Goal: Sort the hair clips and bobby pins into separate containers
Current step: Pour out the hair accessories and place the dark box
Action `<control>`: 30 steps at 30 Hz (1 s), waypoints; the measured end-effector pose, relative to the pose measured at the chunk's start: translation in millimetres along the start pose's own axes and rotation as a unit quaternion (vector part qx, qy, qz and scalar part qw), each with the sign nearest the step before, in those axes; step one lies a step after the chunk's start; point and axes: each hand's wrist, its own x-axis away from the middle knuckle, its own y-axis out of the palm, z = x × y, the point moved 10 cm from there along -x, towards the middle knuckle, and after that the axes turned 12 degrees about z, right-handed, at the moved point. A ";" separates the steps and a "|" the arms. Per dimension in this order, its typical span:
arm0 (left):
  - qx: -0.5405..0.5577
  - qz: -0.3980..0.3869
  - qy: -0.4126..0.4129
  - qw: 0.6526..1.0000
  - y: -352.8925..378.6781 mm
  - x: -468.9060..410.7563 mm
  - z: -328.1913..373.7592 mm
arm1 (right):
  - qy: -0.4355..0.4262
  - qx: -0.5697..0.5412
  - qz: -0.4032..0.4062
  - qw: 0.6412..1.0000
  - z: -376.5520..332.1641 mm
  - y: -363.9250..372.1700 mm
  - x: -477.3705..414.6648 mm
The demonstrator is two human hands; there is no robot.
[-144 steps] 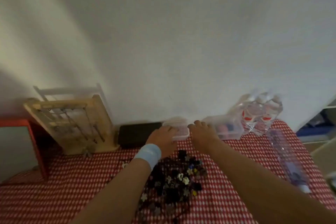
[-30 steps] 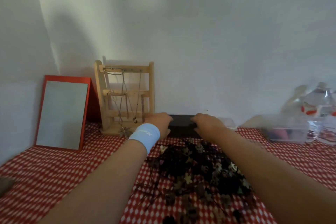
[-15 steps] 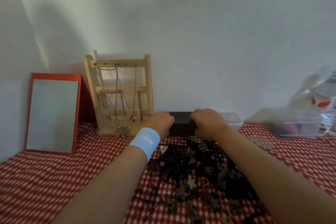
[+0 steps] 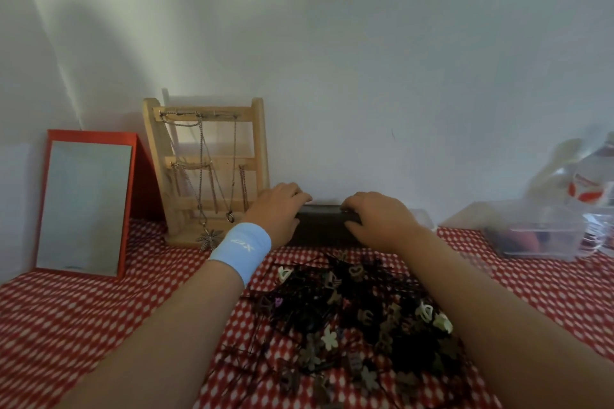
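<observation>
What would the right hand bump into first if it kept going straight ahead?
The right hand curls over the black box; past it, probably the white wall close behind, though depth is unclear.

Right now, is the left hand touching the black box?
Touching. Head view: left hand grips the left end of the black box, fingers curled over its top.
</observation>
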 end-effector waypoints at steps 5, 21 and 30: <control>-0.029 0.061 0.048 0.997 -10.2 0.1 25.0 | 0.010 -0.017 0.030 0.999 6.0 -12.1 -14.2; 0.083 -0.192 -0.064 0.976 23.6 5.9 18.7 | 0.129 -0.100 0.101 0.981 16.5 -3.9 -10.4; 0.153 -0.197 -0.078 0.965 20.7 17.7 15.3 | 0.100 -0.089 -0.004 0.991 11.6 18.5 2.8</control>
